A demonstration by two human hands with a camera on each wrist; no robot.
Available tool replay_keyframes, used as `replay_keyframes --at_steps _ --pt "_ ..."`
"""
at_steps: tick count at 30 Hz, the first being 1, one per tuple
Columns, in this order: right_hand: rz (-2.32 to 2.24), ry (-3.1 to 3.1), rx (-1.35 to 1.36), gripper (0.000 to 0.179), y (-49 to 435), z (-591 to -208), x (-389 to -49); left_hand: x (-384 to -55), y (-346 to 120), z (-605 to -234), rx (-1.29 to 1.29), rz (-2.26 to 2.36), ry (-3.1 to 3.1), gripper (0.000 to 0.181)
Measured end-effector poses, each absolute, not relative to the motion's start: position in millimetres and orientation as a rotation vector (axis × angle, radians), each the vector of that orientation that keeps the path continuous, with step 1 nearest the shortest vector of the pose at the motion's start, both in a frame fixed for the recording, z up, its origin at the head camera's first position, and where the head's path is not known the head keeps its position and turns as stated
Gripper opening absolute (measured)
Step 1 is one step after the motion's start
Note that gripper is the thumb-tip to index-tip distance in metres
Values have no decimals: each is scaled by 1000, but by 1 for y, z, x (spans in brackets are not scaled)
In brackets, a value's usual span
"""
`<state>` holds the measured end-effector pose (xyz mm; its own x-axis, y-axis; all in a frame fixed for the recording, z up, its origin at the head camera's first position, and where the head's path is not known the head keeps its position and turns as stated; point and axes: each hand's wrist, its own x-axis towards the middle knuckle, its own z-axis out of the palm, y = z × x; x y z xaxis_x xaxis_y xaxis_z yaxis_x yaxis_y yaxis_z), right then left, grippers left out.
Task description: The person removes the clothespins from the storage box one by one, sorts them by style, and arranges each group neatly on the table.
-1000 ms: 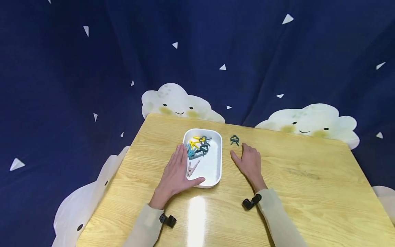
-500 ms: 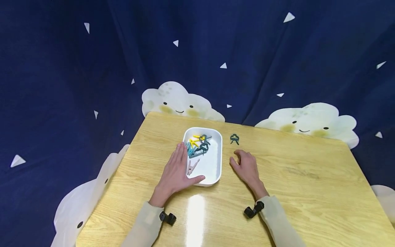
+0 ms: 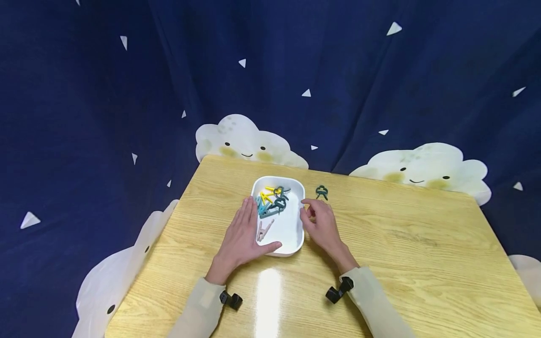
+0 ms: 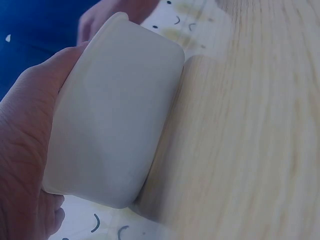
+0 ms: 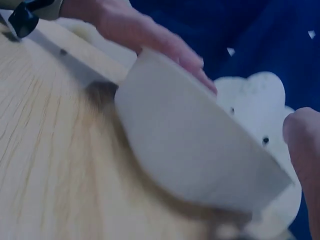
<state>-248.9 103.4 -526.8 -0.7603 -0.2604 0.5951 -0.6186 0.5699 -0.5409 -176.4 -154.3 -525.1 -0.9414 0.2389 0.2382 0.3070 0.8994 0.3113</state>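
Observation:
My left hand [image 3: 240,234] lies along the left side of a white tray [image 3: 291,234], fingers straight along the rim and thumb over its near left corner. Inside, toward the left and back, are several clips: yellow clips [image 3: 265,197], a teal clip [image 3: 260,206], dark green clips [image 3: 280,203] and a pink clip [image 3: 264,231]. At the tray's right rim is my right hand [image 3: 323,225], fingers loosely bent, with a gap between thumb and forefinger and nothing visible in it. Another dark green clip [image 3: 321,191] lies on the table, just beyond the right hand.
The wooden table [image 3: 422,244] extends to the right, its back edge meeting a dark blue curtain [image 3: 270,47] with cloud shapes. A black camera [image 3: 339,290] is strapped on the right wrist and another camera [image 3: 230,300] on the left.
My right hand has moved left, from the table near the loose green clip to the tray's right rim, its fingers more bent. The left hand and the clips stay put.

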Motion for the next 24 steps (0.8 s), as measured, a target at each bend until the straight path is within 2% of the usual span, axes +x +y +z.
replay_keyframes --at_steps 3,8,10,17,24 --pt "976 -2400 770 25 89 -516 -254 -176 -154 -526 -419 -504 -2864 138" --pt "758 -2613 859 53 71 -508 -266 -176 -154 -528 -418 -502 -2864 139" --pt "657 -2680 890 59 66 -508 -272 -176 -154 -528 -419 -505 -2866 139" --pt "309 -2818 964 40 56 -512 -286 -175 -152 -528 -412 -515 -2894 139" --pt "183 -2835 975 18 53 -514 -288 -175 -153 -527 -406 -526 -2882 138"
